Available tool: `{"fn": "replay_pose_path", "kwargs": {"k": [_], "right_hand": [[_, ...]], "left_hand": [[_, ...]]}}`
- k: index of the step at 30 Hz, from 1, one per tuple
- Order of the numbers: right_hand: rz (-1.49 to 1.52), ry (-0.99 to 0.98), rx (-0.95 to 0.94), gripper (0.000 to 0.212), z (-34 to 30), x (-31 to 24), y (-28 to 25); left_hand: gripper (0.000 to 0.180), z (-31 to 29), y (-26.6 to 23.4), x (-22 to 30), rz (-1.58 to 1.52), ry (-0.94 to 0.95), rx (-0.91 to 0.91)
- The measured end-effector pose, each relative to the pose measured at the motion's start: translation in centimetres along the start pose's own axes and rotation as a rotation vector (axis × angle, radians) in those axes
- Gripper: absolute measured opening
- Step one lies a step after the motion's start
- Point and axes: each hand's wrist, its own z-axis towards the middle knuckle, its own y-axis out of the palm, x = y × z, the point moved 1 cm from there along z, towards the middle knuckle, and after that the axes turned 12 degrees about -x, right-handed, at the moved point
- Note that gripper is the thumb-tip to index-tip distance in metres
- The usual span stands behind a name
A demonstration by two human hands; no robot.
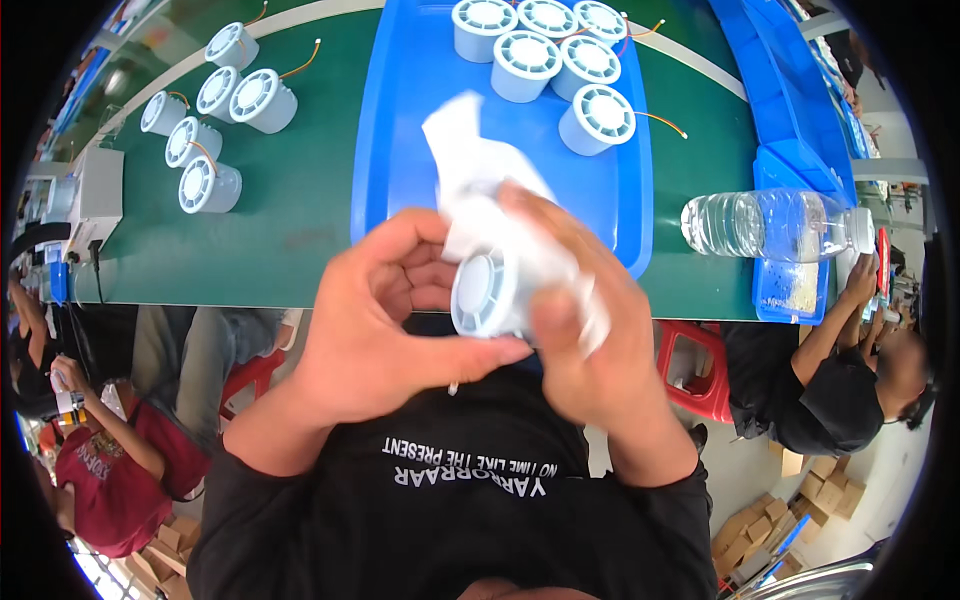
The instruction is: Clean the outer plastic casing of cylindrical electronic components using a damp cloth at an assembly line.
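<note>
Just past the table's near edge, my left hand [372, 325] curls round a pale round plastic housing [480, 293] with a slotted, spoked end, its thumb along the lower side. My right hand [605, 325] grips a crumpled white wiping cloth or tissue [485, 160] pressed against the housing's other side. Motion blurs that hand and the cloth, and the cloth hides much of the housing. A small white tip [454, 388], perhaps a wire connector, hangs below my left thumb.
Similar housings [526, 66] with thin wires stand at the back of a blue tray [375, 150]. Several more [263, 100] stand on the green table [300, 240] at left. A clear bottle [765, 224] lies across a blue bin [790, 285] at right. People sit on both sides.
</note>
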Motion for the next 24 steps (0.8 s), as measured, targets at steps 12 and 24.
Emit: {"fn": "replay_pose_path", "kwargs": {"k": [12, 24], "right_hand": [[-0.08, 0.201, 0.146, 0.023, 0.2, 0.6, 0.1], [0.457, 0.354, -0.057, 0.038, 0.4, 1.1, -0.8]], "left_hand": [[0.065, 1.9, 0.6, -1.2, 0.02, -0.014, 0.015], [0.068, 1.7, -0.2, -0.3, 0.957, 0.302, -0.089]]}}
